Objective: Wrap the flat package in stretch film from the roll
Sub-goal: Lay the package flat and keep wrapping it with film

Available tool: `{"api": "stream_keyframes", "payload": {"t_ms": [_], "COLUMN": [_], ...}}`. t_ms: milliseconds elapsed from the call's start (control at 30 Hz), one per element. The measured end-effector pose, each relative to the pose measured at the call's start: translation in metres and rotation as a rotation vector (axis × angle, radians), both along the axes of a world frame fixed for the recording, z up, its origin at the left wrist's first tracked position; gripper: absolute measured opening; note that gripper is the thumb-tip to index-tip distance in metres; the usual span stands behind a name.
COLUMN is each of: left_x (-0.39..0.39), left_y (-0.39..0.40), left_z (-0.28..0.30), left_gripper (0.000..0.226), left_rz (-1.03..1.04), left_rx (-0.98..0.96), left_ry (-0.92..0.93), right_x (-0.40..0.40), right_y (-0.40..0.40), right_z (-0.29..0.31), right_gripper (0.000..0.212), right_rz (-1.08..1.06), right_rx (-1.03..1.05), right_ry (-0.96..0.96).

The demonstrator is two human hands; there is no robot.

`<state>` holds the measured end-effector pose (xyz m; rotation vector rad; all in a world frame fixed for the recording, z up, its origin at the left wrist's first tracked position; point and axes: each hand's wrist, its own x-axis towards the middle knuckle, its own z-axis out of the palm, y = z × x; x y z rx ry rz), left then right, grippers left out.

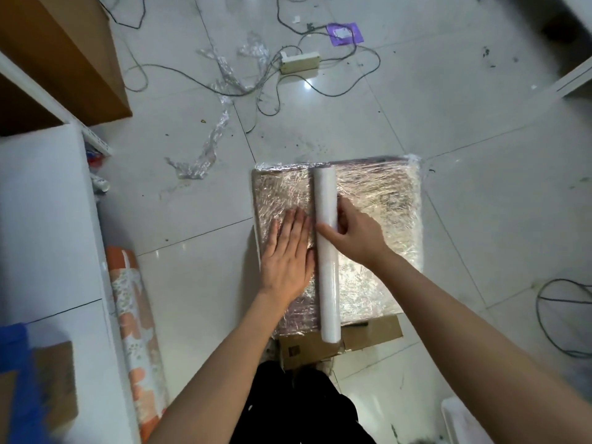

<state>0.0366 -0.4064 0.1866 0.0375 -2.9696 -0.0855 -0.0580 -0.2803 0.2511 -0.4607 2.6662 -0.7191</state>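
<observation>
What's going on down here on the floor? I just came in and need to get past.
A person is wrapping a flat package in stretch film on the tiled floor. The left hand presses flat on the film-covered top, while the right hand grips the white roll lying across the package. The package already looks covered in film. Scraps of film and cables lie beyond it.

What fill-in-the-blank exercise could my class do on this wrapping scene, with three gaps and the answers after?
1. The roll lies on top of the ____.
2. The left hand presses flat on the package, on the ____ side of the roll.
3. The right hand grips the ____.

Missing words: package; left; roll
</observation>
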Motion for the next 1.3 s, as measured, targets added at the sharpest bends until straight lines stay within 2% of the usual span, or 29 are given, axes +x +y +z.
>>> {"api": "stream_keyframes", "payload": {"t_ms": [167,300,367,433,533,600,667,833,933,1033,1167,1300], "left_x": [-0.019,-0.030,-0.032,-0.026,-0.002,0.014,0.023,0.021,0.022,0.035,0.042,0.035], "left_y": [-0.007,-0.007,-0.007,-0.005,0.011,0.022,0.023,0.011,0.015,0.026,0.020,0.016], "left_z": [0.003,0.010,0.016,0.018,0.003,-0.013,-0.024,-0.021,-0.014,-0.013,-0.025,-0.028], "left_gripper": [0.061,0.063,0.063,0.062,0.061,0.061,0.060,0.058,0.059,0.059,0.058,0.058], "left_rz": [0.038,0.068,0.088,0.100,0.088,0.036,0.019,0.025,0.047,-0.048,-0.051,-0.041], "left_rx": [-0.005,-0.119,-0.175,-0.190,-0.068,-0.027,-0.042,-0.023,0.021,0.079,0.067,0.038], "left_ry": [-0.021,-0.139,-0.172,-0.169,-0.110,-0.116,-0.081,-0.031,-0.002,0.026,0.009,-0.022], "right_x": [0.001,0.002,0.002,0.001,-0.002,-0.001,0.005,0.003,-0.005,-0.008,-0.003,0.020], "right_y": [-0.013,-0.039,-0.044,-0.043,-0.031,-0.020,-0.016,-0.027,-0.027,-0.025,-0.034,-0.037], "right_z": [-0.002,-0.001,-0.002,-0.001,-0.002,-0.004,-0.007,-0.009,-0.007,-0.005,0.000,-0.005], "right_gripper": [0.055,0.076,0.077,0.076,0.068,0.065,0.065,0.057,0.056,0.057,0.058,0.085], "right_rz": [-0.057,-0.064,-0.060,-0.054,-0.126,-0.177,-0.170,-0.123,-0.099,-0.087,-0.123,-0.134], "right_rx": [0.000,0.266,0.287,0.224,0.045,-0.066,-0.090,0.001,0.038,0.068,0.111,0.303], "right_ry": [0.022,0.051,0.033,-0.011,-0.112,-0.103,-0.040,0.036,0.035,0.028,-0.012,0.057]}}
